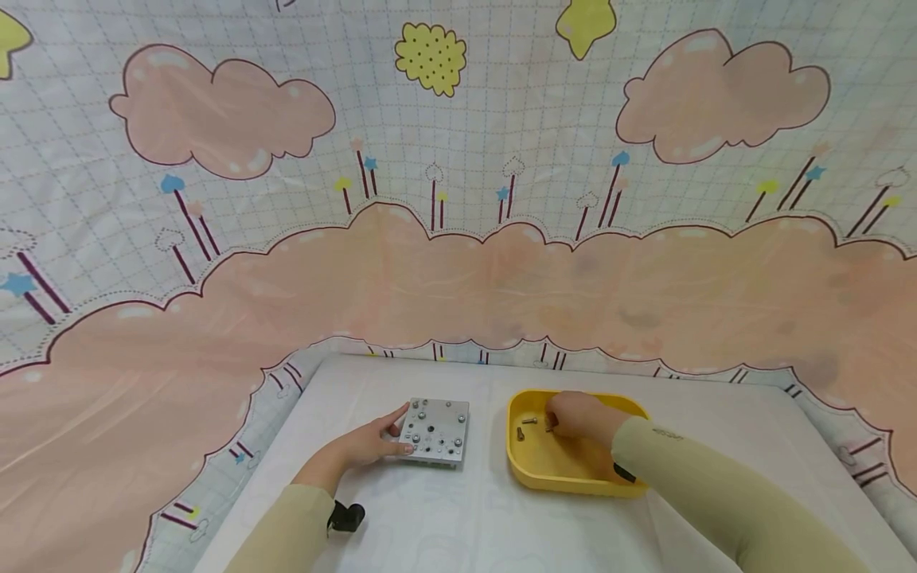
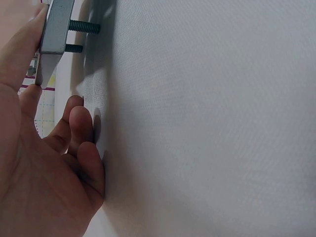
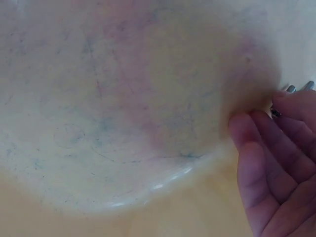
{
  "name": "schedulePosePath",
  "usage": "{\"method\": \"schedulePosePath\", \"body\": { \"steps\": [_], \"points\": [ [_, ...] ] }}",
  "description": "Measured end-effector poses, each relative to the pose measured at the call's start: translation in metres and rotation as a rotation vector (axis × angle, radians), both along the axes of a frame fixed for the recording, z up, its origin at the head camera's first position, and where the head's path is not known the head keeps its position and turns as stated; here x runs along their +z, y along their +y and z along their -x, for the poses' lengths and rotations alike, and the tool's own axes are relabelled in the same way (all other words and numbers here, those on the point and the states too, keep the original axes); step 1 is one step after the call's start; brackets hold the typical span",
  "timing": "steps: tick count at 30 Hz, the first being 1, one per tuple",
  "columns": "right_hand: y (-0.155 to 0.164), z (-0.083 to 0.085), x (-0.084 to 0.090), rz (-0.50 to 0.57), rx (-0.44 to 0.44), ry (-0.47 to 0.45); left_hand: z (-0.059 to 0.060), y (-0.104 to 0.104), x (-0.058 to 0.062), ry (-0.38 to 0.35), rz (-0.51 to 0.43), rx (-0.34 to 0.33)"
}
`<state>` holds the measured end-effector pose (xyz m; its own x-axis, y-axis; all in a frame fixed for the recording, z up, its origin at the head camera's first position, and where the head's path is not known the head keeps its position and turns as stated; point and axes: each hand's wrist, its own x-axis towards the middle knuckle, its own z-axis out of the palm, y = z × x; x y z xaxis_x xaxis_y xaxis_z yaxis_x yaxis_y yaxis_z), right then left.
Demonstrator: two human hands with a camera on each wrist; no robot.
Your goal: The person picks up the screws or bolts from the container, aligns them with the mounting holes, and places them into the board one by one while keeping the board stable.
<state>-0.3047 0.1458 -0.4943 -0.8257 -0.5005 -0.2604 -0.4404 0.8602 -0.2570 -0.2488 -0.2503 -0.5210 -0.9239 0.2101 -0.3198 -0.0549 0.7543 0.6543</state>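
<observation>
A square silver metal block (image 1: 433,430), dotted with screw heads and holes, sits on the white table. My left hand (image 1: 368,442) holds it by its left side, thumb at the near corner and index finger at the far one. The left wrist view shows two threaded screw ends (image 2: 85,26) sticking out beneath the block (image 2: 57,27); the other fingers of the left hand (image 2: 54,158) curl loosely near the cloth. Inside the yellow tray (image 1: 566,483), my right hand (image 1: 582,415) pinches a small screw (image 3: 275,112) between thumb and fingertips, mostly hidden.
Two loose screws lie in the tray left of the right hand: one sideways (image 1: 529,420), one nearer (image 1: 520,434). White cloth (image 1: 487,525) covers the table. Behind and to the sides hangs a printed curtain (image 1: 458,278) with clouds and stars.
</observation>
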Motion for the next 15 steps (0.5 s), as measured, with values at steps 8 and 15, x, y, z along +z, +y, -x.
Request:
{"method": "schedulePosePath", "body": {
  "steps": [8,15],
  "points": [
    [0.002,0.002,0.011,0.072,0.018,0.035,0.0,0.0,-0.001,-0.003,-0.008,0.01],
    [0.005,0.003,0.026,0.195,0.02,0.052,0.0,0.0,-0.001,-0.009,-0.007,0.012]
  ]
}}
